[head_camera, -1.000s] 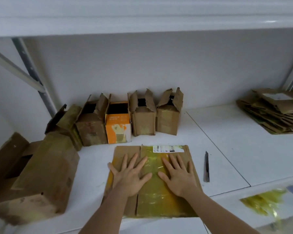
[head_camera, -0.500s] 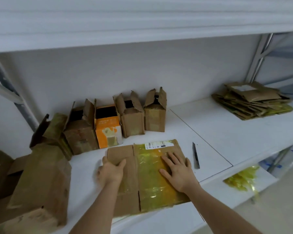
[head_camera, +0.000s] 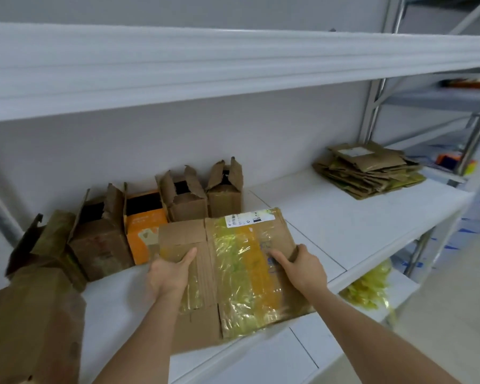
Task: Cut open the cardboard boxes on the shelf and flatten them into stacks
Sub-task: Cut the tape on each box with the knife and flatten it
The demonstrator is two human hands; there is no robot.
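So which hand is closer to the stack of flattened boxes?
Right. The right hand grips the flattened box's edge facing the stack; the left hand grips its far side.

Storeroom / warehouse racking bay.
White metal shelf [head_camera: 358, 217] with steel uprights; opened cardboard boxes [head_camera: 183, 195] lined along its back wall, flattened stack [head_camera: 372, 173] at its right end, more racking beyond that end.
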